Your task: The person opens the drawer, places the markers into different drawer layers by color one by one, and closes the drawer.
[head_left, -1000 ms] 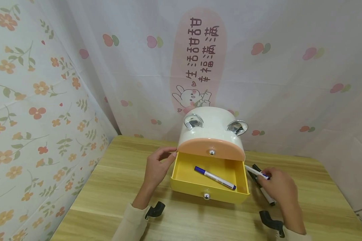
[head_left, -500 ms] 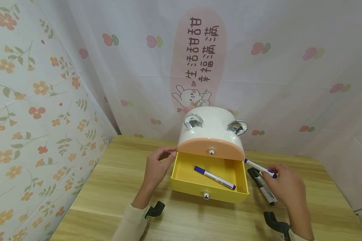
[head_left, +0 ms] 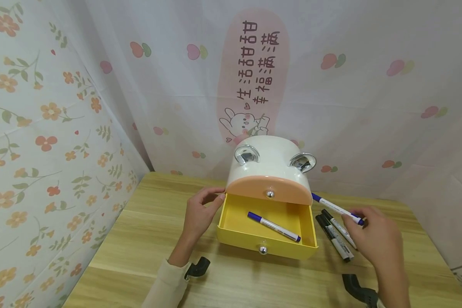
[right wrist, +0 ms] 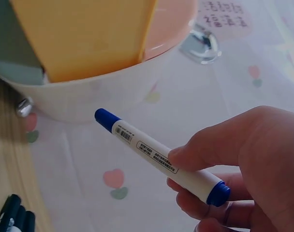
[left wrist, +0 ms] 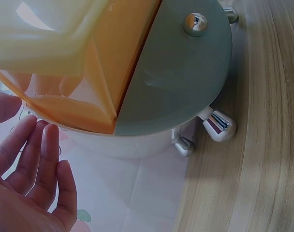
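Observation:
My right hand (head_left: 377, 235) pinches a white marker with blue ends (right wrist: 152, 154) between thumb and fingers, above the table to the right of the small drawer cabinet (head_left: 267, 160). The cabinet is white with an orange upper front and chrome ears. Its yellow drawer (head_left: 242, 238) is pulled out, with another blue-capped marker (head_left: 275, 226) lying slantwise inside. At the cabinet's left side is my left hand (head_left: 200, 216), its fingertips right at the edge by the drawer. Those fingers (left wrist: 49, 145) are loosely bent and hold nothing in the left wrist view.
Several black-capped markers (head_left: 335, 239) lie together on the wooden table (head_left: 146, 239), right of the drawer. A white curtain with printed fruit (head_left: 169, 94) hangs behind the cabinet, and a flowered cloth (head_left: 50, 145) stands on the left.
My right hand has drawn the blue-ended marker away from the black-capped ones, rightward, uncovering more of them. The left hand and the drawer have stayed in place.

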A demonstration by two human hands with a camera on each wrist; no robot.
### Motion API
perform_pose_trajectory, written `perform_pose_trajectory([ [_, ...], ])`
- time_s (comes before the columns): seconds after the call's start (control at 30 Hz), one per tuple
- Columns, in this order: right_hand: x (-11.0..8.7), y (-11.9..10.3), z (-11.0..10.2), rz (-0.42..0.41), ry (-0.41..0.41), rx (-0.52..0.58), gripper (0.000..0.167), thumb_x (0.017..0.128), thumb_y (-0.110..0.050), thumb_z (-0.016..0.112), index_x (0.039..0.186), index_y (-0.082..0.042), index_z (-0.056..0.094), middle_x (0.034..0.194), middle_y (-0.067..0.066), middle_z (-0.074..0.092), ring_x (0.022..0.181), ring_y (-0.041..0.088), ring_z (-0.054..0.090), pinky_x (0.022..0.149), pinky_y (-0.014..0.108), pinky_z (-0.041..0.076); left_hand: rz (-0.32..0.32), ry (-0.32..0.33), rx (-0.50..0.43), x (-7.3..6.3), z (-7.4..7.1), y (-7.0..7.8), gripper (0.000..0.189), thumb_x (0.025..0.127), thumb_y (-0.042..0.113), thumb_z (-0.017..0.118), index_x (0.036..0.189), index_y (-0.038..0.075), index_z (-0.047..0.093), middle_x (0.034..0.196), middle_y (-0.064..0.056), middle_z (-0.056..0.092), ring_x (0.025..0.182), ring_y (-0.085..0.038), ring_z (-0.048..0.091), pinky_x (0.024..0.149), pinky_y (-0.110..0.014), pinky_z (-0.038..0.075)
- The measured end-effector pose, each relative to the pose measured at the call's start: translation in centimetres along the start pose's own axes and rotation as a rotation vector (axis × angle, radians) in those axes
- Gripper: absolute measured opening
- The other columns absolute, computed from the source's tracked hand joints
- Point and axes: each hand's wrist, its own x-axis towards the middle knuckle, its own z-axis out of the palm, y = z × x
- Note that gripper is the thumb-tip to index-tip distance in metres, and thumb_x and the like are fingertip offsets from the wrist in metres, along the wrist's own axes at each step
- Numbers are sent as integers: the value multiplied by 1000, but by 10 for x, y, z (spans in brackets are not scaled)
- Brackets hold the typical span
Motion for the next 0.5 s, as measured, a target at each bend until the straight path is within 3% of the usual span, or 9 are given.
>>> perform_pose_trajectory([
  [0.17, -4, -10, -11, 21, 44, -5, 28, 98, -23, 77, 111, 2, 77, 101, 17, 71, 74, 27, 62, 56, 34, 39, 1, 1, -3, 0, 0, -1, 17, 103, 19, 81, 118, 14, 85, 113, -1, 79, 100, -22, 75, 94, -59, 60],
  [0.33, -10, -18, -20, -4, 147, -14, 25, 94, -20, 81, 107, 1, 78, 97, 17, 71, 73, 24, 56, 56, 32, 35, -1, 1, 1, 0, 0, -2, 17, 103, 20, 81, 119, 14, 84, 114, -1, 79, 100, -23, 75, 93, -58, 60],
  [0.5, -14, -24, -27, -44, 265, 14, 22, 87, -17, 85, 102, -1, 81, 95, 16, 74, 77, -6, 44, 59, 25, 34, 4, 2, 4, 0, 0, 0, 17, 103, 20, 81, 119, 14, 85, 113, 0, 80, 100, -22, 75, 94, -60, 59],
])
